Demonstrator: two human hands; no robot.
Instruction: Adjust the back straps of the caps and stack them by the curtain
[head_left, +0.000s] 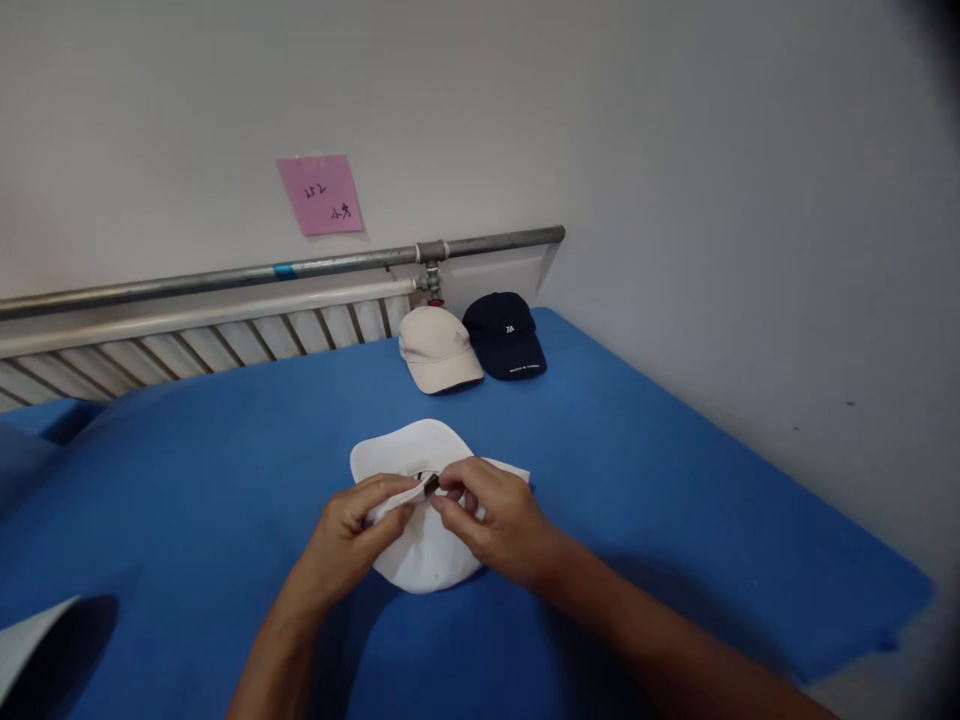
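Note:
A white cap (431, 560) lies on the blue cover with its brim (409, 445) pointing away from me. My left hand (356, 525) pinches the cap's white back strap between thumb and fingers. A small dark buckle (430, 485) sits on that strap, between my two hands. My right hand (484, 510) is closed at the buckle, thumb and forefinger gripping the strap there. A white strap end (514, 468) sticks out to the right behind my right hand. My fingers partly hide the cap's opening.
A beige cap (435, 345) and a navy cap (504, 335) sit side by side at the back of the blue-covered surface (637, 480). Behind them run a metal pipe (345, 263) and a radiator (225, 345). A pink note (321, 195) hangs on the wall. A pale curved object (30, 640) is at lower left.

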